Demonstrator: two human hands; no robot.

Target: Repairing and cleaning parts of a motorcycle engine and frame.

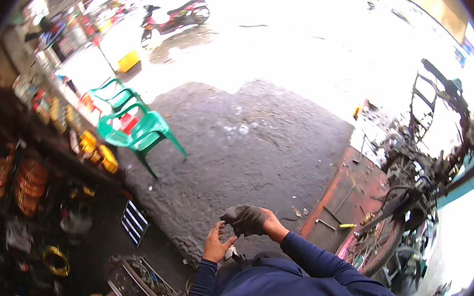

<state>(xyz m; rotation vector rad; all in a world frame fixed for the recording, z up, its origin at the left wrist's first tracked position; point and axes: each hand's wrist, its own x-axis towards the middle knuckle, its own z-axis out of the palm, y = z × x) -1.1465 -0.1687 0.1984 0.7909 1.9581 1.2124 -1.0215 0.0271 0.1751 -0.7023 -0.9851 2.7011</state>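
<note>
From where I stand, the dark glove [240, 218] is over the right hand [253, 222], held low and close to the navy top [297, 291], and it reaches the wrist, so I'd judge that much done. The left hand [217, 247] is bare, thumb and fingers apart, fingertips at the glove's edge; the handling of it looks unfinished. It's blurred enough that it might be a loose cloth, and I cannot tell whether the right hand grips anything. Counting up: one glove, two green chairs [152, 122], one stripped motorbike [404, 168], one red scooter [175, 21] farther off, and one yellow-handled tool [347, 226] lying on the red surface [341, 188] beside the motorbike
</note>
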